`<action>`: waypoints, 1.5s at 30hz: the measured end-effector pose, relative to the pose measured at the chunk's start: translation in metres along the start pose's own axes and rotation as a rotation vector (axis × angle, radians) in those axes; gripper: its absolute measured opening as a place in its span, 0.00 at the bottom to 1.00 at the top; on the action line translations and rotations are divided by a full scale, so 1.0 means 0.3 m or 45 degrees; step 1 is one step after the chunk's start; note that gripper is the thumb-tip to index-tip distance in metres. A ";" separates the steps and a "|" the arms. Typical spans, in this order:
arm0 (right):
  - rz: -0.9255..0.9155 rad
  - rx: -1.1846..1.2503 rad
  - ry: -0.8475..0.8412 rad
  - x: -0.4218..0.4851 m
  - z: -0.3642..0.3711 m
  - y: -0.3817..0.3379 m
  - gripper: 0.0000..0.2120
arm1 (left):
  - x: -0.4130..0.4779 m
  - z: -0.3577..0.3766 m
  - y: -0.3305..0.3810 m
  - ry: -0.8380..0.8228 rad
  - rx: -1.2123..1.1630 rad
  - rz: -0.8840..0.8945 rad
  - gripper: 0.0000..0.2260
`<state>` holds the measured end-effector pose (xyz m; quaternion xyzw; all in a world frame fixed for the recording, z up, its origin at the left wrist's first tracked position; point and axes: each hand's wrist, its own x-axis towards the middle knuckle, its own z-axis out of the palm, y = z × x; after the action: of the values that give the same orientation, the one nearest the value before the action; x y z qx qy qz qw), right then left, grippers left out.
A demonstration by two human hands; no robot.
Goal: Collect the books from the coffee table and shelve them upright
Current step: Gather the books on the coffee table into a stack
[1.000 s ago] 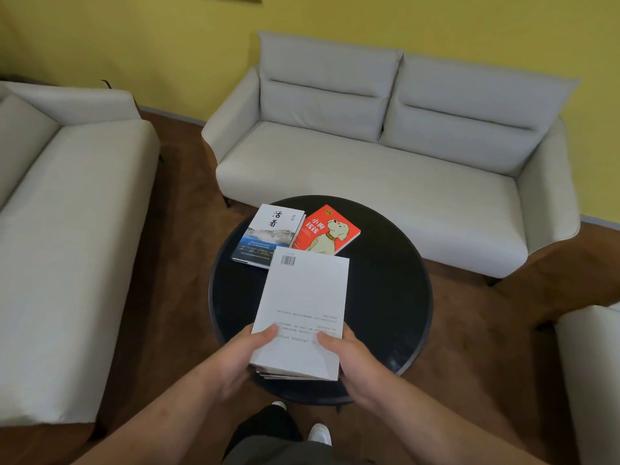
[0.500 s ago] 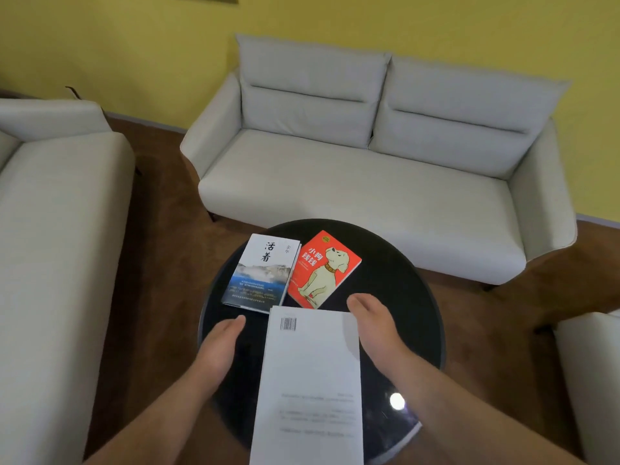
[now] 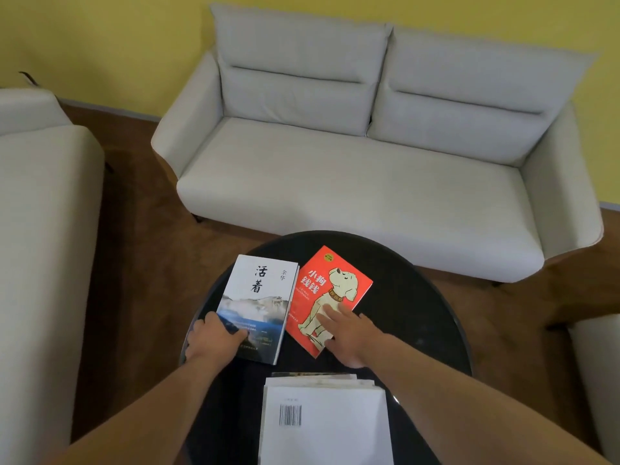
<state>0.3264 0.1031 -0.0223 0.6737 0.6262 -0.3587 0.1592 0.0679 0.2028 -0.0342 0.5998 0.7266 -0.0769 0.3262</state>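
Observation:
A round black coffee table [image 3: 419,317] carries three lots of books. A white book with a blue landscape cover [image 3: 260,290] lies flat at the far left, and my left hand [image 3: 214,340] grips its near left corner, thumb on the cover. Beside it, tilted, lies a red book with a cartoon dog [image 3: 330,283]. My right hand [image 3: 349,330] rests flat on its near part with fingers straight. A stack topped by a white back cover with a barcode [image 3: 325,424] sits at the table's near edge, between my forearms.
A grey two-seat sofa [image 3: 362,182] stands just behind the table against a yellow wall. Another grey sofa [image 3: 40,246] runs along the left, and a pale seat's corner [image 3: 600,364] shows at the right. Brown floor surrounds the table.
Both hands let go of the white-topped stack and reached forward; the left now holds the white and blue book, the right lies on the red one. The view moved closer to the table.

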 end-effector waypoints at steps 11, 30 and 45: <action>0.153 0.168 0.172 -0.101 0.143 0.170 0.28 | -0.010 0.023 0.050 -0.401 -0.686 -0.118 0.24; 1.592 1.571 0.610 -0.203 0.239 0.309 0.41 | -0.125 0.105 0.199 -0.260 -1.016 0.060 0.15; 1.168 2.022 0.702 -0.315 0.191 0.304 0.16 | -0.184 0.090 0.214 -0.288 -1.089 0.066 0.13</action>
<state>0.4013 -0.0189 -0.0189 0.8254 -0.1094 -0.4100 -0.3723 0.1410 0.1611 -0.0059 0.4166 0.6376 0.1739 0.6243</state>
